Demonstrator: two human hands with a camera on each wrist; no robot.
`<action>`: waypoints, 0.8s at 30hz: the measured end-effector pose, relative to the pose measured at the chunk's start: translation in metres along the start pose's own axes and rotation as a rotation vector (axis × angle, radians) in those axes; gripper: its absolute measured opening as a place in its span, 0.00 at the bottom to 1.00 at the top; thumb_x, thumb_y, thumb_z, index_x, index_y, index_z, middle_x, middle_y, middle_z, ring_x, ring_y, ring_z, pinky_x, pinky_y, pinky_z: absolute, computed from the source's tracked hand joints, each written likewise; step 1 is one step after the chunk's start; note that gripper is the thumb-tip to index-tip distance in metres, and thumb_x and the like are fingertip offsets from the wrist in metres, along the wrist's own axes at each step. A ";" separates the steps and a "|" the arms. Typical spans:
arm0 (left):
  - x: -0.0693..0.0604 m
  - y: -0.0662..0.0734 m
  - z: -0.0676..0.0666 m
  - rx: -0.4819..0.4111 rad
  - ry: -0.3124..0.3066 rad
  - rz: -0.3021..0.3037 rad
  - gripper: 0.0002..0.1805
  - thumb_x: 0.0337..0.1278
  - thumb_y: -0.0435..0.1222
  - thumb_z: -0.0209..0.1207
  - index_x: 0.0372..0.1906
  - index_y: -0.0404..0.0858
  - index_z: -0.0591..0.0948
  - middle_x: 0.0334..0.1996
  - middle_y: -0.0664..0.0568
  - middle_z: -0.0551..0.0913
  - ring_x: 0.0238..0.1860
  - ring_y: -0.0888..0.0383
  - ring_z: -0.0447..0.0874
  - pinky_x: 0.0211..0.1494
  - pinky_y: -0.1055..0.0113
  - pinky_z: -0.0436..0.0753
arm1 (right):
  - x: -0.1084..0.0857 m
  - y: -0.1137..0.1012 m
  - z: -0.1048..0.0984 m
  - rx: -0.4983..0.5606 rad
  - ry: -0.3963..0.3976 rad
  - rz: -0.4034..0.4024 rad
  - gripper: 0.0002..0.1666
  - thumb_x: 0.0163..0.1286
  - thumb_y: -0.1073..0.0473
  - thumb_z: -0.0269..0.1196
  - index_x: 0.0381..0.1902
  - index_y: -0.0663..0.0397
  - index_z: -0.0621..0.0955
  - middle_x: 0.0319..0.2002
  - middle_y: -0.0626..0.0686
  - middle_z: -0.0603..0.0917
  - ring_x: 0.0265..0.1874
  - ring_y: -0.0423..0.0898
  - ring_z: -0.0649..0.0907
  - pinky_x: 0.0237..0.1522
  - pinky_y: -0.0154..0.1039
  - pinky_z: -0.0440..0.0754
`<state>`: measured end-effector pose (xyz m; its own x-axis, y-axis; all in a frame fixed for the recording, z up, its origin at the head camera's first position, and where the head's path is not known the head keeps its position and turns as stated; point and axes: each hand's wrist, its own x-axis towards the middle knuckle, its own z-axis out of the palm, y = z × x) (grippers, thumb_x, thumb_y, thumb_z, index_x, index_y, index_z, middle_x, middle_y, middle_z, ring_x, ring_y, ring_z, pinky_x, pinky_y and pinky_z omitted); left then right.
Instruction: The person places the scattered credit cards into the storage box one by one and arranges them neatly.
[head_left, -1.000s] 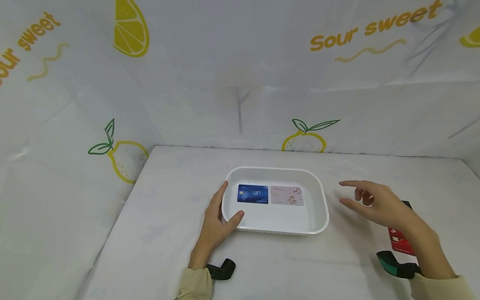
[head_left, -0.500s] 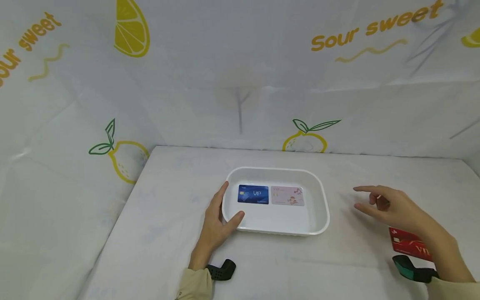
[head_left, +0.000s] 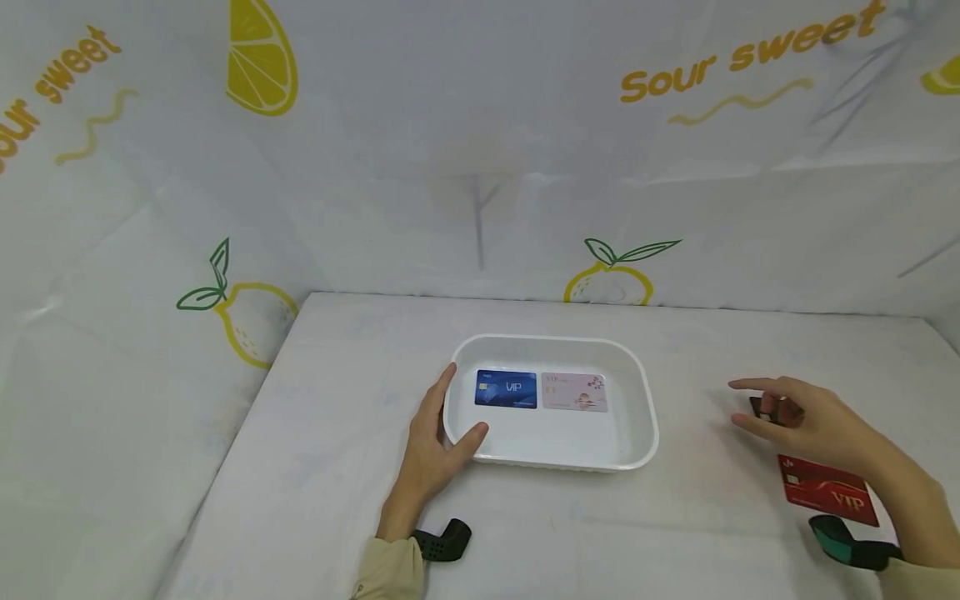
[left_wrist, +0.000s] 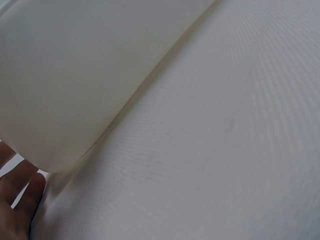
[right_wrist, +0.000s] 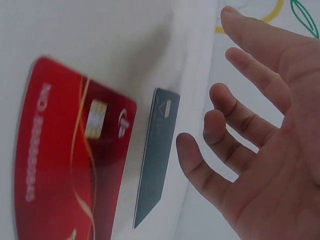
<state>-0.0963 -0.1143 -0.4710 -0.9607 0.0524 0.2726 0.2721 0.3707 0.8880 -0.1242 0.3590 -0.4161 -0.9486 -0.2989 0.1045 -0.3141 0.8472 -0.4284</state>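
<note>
The rounded white plastic tray has its long axis nine to three; the left hand grips its corner at eight o'clock. Inside, the blue VIP card and pale pink VIP card lie end to end along that axis. At three o'clock from the tray, the right hand hovers, loosely curled and holding nothing, over a dark grey card. Nearer the person, the red VIP card points its chip end toward nine-thirty.

The red card runs off the right wrist view's lower edge, its printed number blurred.
</note>
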 end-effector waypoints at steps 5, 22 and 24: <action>0.000 0.000 0.000 0.001 -0.001 0.005 0.48 0.55 0.45 0.67 0.81 0.44 0.60 0.75 0.42 0.69 0.74 0.46 0.71 0.74 0.46 0.74 | -0.006 0.013 0.000 -0.013 0.005 -0.006 0.26 0.55 0.62 0.78 0.53 0.59 0.85 0.30 0.41 0.71 0.23 0.32 0.67 0.22 0.30 0.65; 0.000 0.002 0.000 -0.002 0.000 -0.005 0.48 0.56 0.44 0.67 0.81 0.45 0.60 0.76 0.43 0.68 0.74 0.46 0.71 0.74 0.43 0.73 | -0.017 0.041 -0.011 -0.091 -0.118 0.169 0.34 0.61 0.53 0.75 0.59 0.67 0.80 0.35 0.51 0.73 0.27 0.33 0.66 0.25 0.30 0.68; 0.000 0.003 0.000 -0.003 -0.001 -0.010 0.48 0.56 0.44 0.67 0.81 0.44 0.60 0.76 0.43 0.68 0.75 0.45 0.70 0.74 0.43 0.72 | -0.016 0.042 -0.014 -0.091 -0.151 0.208 0.36 0.62 0.51 0.75 0.61 0.67 0.78 0.36 0.54 0.74 0.29 0.36 0.68 0.25 0.30 0.70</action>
<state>-0.0953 -0.1135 -0.4688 -0.9635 0.0499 0.2631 0.2626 0.3680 0.8920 -0.1226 0.4061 -0.4229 -0.9786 -0.1707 -0.1153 -0.1219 0.9311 -0.3439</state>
